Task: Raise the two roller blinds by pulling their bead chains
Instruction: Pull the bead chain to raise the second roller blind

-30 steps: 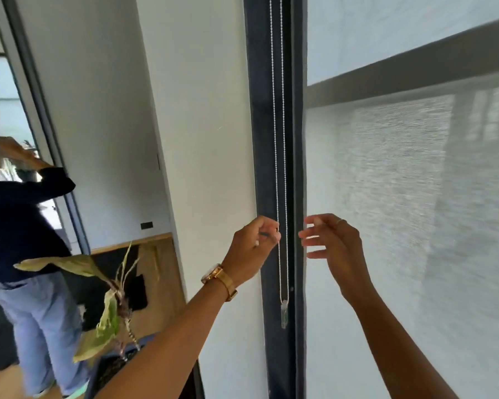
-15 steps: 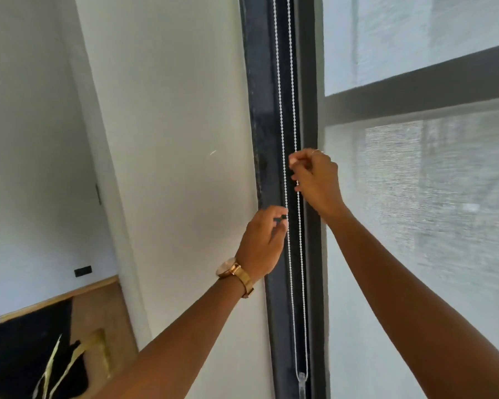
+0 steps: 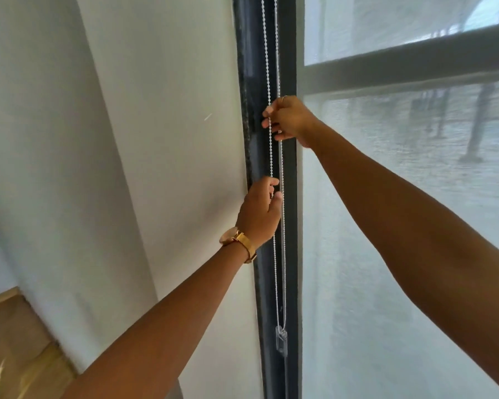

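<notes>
A white bead chain (image 3: 274, 156) hangs as a double strand in front of the dark window frame (image 3: 254, 82), ending in a clear plastic weight (image 3: 281, 342) low down. My right hand (image 3: 288, 118) is raised and pinches the left strand at about the height of the window's crossbar. Lower down, my left hand (image 3: 261, 210), with a gold watch on its wrist, has thumb and fingers closed on the same strand. A pale translucent roller blind (image 3: 401, 226) covers the window pane to the right of the chain.
A white wall (image 3: 156, 139) stands directly left of the frame. A dark horizontal crossbar (image 3: 415, 57) shows through the blind. A strip of wooden floor (image 3: 15, 335) lies at the bottom left.
My right hand went from open beside the chain to higher up and closed on a strand. The view tilted up and right, losing the other person and the plant.
</notes>
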The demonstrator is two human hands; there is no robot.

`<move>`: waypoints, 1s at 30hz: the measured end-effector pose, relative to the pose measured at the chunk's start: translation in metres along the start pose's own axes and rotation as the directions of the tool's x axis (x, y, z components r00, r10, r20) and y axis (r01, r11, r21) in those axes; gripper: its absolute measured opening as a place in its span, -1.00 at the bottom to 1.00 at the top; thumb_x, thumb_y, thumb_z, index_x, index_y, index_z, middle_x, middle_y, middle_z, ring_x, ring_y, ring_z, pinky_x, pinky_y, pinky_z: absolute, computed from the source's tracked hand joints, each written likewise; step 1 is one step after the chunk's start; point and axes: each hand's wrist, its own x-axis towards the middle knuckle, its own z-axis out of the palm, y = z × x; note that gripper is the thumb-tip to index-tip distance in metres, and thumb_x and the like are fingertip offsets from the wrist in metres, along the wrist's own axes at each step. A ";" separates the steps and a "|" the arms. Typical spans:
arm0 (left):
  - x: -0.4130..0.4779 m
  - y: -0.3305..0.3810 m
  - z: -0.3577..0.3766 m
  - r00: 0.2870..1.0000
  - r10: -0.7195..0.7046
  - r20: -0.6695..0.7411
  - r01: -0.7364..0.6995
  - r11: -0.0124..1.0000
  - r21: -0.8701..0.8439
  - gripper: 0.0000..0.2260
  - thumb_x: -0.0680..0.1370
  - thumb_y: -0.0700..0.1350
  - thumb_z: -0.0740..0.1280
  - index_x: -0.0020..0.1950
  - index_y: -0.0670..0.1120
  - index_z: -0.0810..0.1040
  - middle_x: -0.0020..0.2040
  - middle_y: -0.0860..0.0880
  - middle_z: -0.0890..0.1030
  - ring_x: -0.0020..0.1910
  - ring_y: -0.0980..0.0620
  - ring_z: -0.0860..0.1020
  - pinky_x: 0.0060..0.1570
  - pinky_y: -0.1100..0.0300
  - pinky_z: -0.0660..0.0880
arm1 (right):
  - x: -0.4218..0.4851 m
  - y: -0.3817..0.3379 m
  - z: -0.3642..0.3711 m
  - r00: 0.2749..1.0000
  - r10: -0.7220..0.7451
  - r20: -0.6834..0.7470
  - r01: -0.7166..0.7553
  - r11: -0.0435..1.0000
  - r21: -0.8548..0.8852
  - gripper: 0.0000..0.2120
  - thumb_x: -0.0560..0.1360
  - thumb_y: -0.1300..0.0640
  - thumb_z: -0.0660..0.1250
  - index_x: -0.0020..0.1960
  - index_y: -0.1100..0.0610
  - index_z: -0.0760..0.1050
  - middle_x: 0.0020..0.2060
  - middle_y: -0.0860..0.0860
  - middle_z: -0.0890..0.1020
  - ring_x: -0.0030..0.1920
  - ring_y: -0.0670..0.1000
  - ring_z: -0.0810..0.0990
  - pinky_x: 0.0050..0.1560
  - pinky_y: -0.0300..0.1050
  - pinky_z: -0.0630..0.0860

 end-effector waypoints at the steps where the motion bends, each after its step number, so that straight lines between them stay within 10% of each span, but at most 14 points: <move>1: -0.003 0.002 -0.002 1.000 0.012 -0.016 -0.013 0.999 -0.031 -0.75 0.60 -0.12 0.18 0.25 -0.13 0.43 0.22 -0.13 0.55 0.11 0.01 0.52 -0.01 0.23 0.46 | -0.005 0.002 -0.002 1.000 -0.003 -0.030 0.004 0.999 0.034 -0.78 0.59 0.27 0.06 -0.17 0.16 0.42 -0.33 0.05 0.53 -0.32 -0.02 0.50 -0.23 -0.15 0.50; 7: -0.010 0.028 -0.022 0.998 0.046 -0.048 -0.058 0.960 -0.273 -0.72 0.61 -0.08 0.17 0.28 -0.16 0.42 0.20 -0.14 0.57 0.06 0.08 0.49 -0.02 0.32 0.43 | -0.042 0.010 0.003 0.980 -0.105 -0.168 0.091 0.992 -0.090 -0.77 0.52 0.41 0.08 0.02 0.21 0.45 -0.08 0.13 0.55 -0.26 -0.02 0.56 -0.24 -0.21 0.60; 15: 0.085 0.103 -0.057 0.960 -0.037 -0.276 -0.109 0.862 -0.496 -0.74 0.62 0.00 0.12 -0.05 -0.16 0.46 -0.20 -0.04 0.51 -0.23 0.12 0.46 -0.26 0.38 0.41 | -0.080 0.008 0.004 0.942 -0.142 -0.303 0.114 0.988 -0.108 -0.79 0.36 0.50 0.08 -0.23 0.27 0.42 -0.38 0.11 0.46 -0.34 0.02 0.49 -0.23 -0.03 0.66; 19: 0.132 0.135 -0.086 0.995 -0.054 -0.081 -0.007 0.791 -0.612 -0.71 0.63 0.04 0.06 -0.14 -0.09 0.43 -0.15 -0.13 0.57 -0.25 0.00 0.50 -0.17 0.10 0.49 | -0.094 0.008 0.008 0.908 -0.195 -0.371 0.144 0.976 -0.160 -0.77 0.39 0.49 0.07 -0.30 0.21 0.35 -0.43 0.04 0.41 -0.39 -0.04 0.44 -0.16 0.05 0.65; 26: 0.177 0.182 -0.141 0.978 0.106 0.179 0.090 0.562 -0.822 -0.53 0.63 0.13 -0.04 0.26 -0.18 0.42 0.10 -0.14 0.63 -0.17 -0.05 0.63 -0.20 0.11 0.57 | -0.104 0.008 0.022 0.912 -0.197 -0.360 0.124 0.969 -0.215 -0.74 0.49 0.46 0.14 -0.32 0.21 0.30 -0.43 -0.02 0.39 -0.40 -0.05 0.46 -0.16 -0.12 0.61; 30: 0.186 0.196 -0.155 0.992 0.039 0.116 0.079 0.522 -0.849 -0.76 0.62 -0.15 0.05 0.04 -0.15 0.51 -0.28 -0.02 0.54 -0.51 0.11 0.40 -0.54 0.31 0.33 | -0.110 0.011 0.037 0.939 -0.136 -0.315 0.077 0.978 -0.192 -0.68 0.46 0.50 0.11 -0.34 0.16 0.27 -0.42 -0.01 0.39 -0.43 -0.06 0.44 -0.41 -0.33 0.58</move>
